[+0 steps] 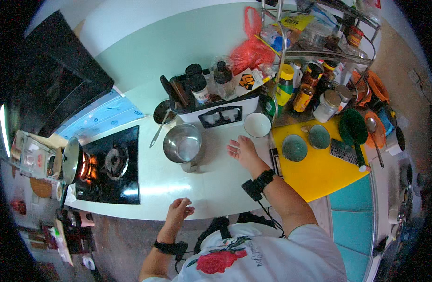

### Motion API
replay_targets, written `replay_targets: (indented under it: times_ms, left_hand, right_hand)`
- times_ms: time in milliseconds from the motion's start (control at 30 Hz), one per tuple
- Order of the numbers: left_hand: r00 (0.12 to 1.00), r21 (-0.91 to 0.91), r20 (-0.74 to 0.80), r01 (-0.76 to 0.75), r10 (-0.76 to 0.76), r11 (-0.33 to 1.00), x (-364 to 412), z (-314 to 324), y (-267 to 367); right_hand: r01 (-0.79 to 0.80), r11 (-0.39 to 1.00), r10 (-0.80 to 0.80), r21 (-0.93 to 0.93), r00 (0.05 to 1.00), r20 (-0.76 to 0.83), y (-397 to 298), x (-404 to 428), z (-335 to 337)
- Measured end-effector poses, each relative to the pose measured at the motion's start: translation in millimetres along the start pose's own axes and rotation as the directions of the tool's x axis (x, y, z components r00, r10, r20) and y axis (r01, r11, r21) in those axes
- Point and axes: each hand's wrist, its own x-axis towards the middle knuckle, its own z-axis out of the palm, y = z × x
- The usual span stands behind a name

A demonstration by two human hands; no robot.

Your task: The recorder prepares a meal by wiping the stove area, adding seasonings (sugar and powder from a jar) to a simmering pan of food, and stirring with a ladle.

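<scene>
Over the white countertop, my right hand is raised with its fingers spread and nothing in it. It is just below a white bowl. Close to the counter's front edge is my left hand, fingers loosely bent, with nothing seen in it. A stainless steel basin stands between the hands and the wall. Behind it sits a dark pot with a metal spoon lying across its rim.
A pan sits over a lit burner on the black gas hob. A white organizer holds bottles. On the yellow board are two small bowls, a grater and a green strainer. A metal rack rises behind.
</scene>
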Motion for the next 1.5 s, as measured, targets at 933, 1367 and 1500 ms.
replay_targets:
  times_ms: [933, 1367, 1500]
  left_hand:
    - [0.995, -0.108, -0.088, 0.045, -0.054, 0.993, -54, -15, -19]
    - [0.993, -0.102, -0.080, 0.077, -0.085, 0.992, -53, -13, -23]
    - [0.994, -0.127, -0.065, 0.076, -0.085, 0.989, -50, -15, -28]
  right_hand:
    - [0.165, 0.986, -0.166, -0.024, 0.986, -0.020, 10, 77, 4]
    - [0.173, 0.985, -0.172, 0.011, 0.967, 0.188, -3, 78, 8]
    - [0.083, 0.996, -0.079, -0.023, 0.987, 0.137, -4, 77, 3]
